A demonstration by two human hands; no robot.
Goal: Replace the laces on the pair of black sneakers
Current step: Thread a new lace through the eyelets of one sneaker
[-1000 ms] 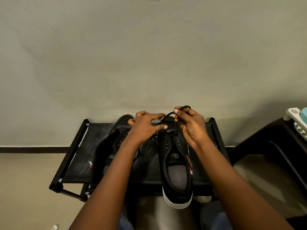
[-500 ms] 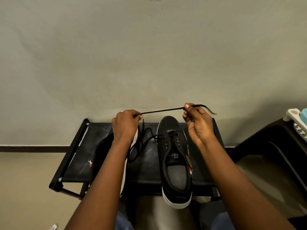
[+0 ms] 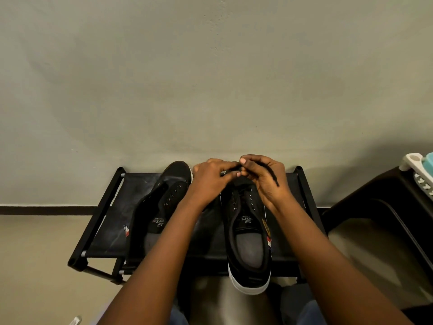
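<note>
Lacing at the toe end of the right-hand sneaker, both hands together on the lace.

The two black sneakers stand side by side on a low black rack [image 3: 112,221], toes toward the wall, which puts the eyelet rows face-up toward the person. The left sneaker [image 3: 161,207] lies unattended with its eyelets bare. The right sneaker [image 3: 248,231] sits with its heel overhanging the near edge of the rack. Above its toe the left hand [image 3: 210,177] and right hand [image 3: 262,177] meet, fingertips touching; the right hand pinches the black lace [image 3: 273,175], whose free end trails across its palm. The left hand's hold on the lace is hidden behind the fingers and cannot be told. The close pinch probably serves to steer the lace tip into a front eyelet. Most eyelets appear unthreaded, so the task is judged to be at an early stage.
</note>
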